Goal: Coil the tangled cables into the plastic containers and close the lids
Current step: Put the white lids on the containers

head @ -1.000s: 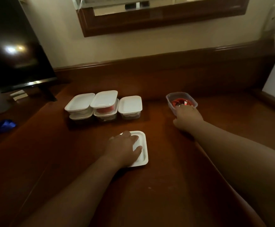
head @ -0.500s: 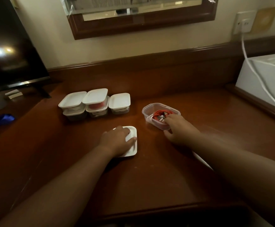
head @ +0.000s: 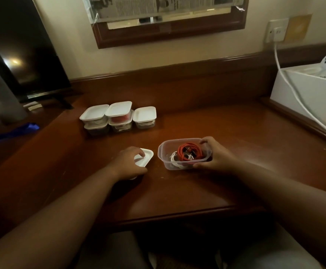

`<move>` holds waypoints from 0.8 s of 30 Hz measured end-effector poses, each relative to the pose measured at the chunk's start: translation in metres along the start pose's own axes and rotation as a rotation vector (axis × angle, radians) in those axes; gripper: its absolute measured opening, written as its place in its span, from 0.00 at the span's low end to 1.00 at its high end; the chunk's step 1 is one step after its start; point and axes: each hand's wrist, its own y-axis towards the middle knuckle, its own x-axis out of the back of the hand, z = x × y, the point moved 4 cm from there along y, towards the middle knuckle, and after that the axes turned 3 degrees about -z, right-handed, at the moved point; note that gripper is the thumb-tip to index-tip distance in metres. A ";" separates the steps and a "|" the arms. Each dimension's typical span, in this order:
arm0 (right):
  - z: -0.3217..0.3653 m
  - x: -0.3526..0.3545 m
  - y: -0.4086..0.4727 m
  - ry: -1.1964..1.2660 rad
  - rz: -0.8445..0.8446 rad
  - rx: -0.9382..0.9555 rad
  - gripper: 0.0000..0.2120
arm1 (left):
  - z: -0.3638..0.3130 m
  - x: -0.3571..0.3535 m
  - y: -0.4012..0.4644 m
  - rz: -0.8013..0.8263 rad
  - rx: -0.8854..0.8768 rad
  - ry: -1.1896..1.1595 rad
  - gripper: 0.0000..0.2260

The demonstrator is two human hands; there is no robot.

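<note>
- Five lidded containers (head: 117, 117) sat stacked at the desk's far left, cables visible through the walls; judged done.
- One white lid (head: 143, 157) lay on the wooden desk (head: 235, 136) left of centre, not yet fitted; left hand (head: 128, 164) rested on it, fingers curled over its edge, gripping.
- One open clear container (head: 184, 154) was just right of the lid, near centre, holding a coiled red cable (head: 189, 152) plus a white cable (head: 174, 160), both loosely coiled inside.
- Right hand (head: 215, 154) held the container's right end, thumb and fingers curled round the rim.
- Left to do, judged: put lid on, press shut.
</note>
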 end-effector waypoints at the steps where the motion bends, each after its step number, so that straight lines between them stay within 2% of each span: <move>1: 0.001 -0.001 -0.001 0.041 -0.005 -0.006 0.41 | 0.001 0.003 -0.002 -0.033 -0.004 -0.045 0.23; 4: 0.009 -0.008 -0.004 0.120 0.027 0.007 0.46 | -0.010 0.020 -0.010 -0.168 -0.067 -0.201 0.23; 6: 0.015 -0.013 -0.005 0.138 0.059 0.027 0.50 | -0.024 0.033 -0.013 -0.226 -0.179 -0.294 0.26; 10: 0.024 -0.025 -0.006 0.205 0.129 0.054 0.59 | -0.057 0.035 -0.017 -0.066 -0.479 -0.164 0.36; 13: 0.028 -0.034 -0.008 0.275 0.136 0.072 0.60 | -0.080 0.020 -0.019 0.065 -0.653 0.075 0.35; 15: 0.028 -0.035 -0.010 0.253 0.129 0.084 0.59 | -0.086 0.010 -0.020 0.171 -0.691 0.129 0.32; 18: 0.026 -0.035 -0.011 0.192 0.107 0.106 0.57 | -0.086 0.004 -0.019 0.279 -0.664 0.052 0.30; 24: 0.023 -0.036 -0.010 0.196 0.069 0.102 0.55 | -0.081 0.001 -0.010 0.269 -0.685 0.098 0.31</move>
